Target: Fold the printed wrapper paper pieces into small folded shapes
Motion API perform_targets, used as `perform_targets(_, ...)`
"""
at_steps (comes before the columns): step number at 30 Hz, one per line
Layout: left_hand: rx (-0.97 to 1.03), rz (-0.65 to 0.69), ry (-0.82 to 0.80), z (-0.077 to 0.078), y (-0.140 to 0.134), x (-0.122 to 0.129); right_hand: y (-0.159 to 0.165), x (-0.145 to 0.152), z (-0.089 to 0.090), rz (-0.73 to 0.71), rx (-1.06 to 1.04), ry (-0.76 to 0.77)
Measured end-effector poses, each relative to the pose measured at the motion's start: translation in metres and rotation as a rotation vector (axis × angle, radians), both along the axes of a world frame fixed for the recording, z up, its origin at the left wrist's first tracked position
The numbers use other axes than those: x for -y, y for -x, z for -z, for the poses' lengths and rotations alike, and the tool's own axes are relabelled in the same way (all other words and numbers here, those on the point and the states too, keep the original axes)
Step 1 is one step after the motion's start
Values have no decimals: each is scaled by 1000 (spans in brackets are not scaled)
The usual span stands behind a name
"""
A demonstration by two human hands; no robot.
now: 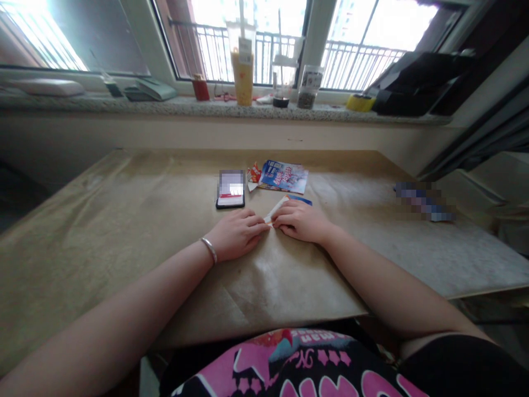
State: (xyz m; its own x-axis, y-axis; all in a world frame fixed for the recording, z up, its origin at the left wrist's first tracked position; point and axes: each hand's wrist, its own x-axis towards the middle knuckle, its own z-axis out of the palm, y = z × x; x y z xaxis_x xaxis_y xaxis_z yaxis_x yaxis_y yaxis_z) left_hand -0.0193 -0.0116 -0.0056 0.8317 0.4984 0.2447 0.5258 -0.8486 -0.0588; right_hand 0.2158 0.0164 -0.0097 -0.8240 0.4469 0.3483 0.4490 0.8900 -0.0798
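Note:
Between my hands lies a folded piece of printed paper (278,208), white with a blue part showing beyond the right fingers. My left hand (239,234), with a silver bangle at the wrist, presses its fingertips on the paper's near left end. Closed over the paper's right side is my right hand (301,220), its fingers bent and pinching the edge. Much of the paper is hidden under the fingers. Just beyond sit a stack of blue printed leaflets (283,176) and a small orange-and-white folded paper piece (254,175). A phone (230,189) lies beyond my left hand.
The table (165,220) has a tan, slightly creased cover. A blurred-out flat item (424,203) lies at the right. On the windowsill (185,107) stand a tall cup of yellow drink (243,77), a jar (309,88), yellow tape (360,103) and a black bag (409,82).

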Motion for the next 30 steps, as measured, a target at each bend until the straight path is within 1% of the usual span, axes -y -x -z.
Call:
perform_targets(3,-3,10,-9,0,0,-1,2,-1,0,-5,-4,-28)
perform_targets(8,-2,17,1,1,0,0,1,1,-4,44,44,-65)
perform_targets(19,-15,12,30,5,2,-2,-4,-1,-3,63,97,4)
perform_targets(30,-11,15,26,4,1,-1,-11,1,-4,104,104,-6)
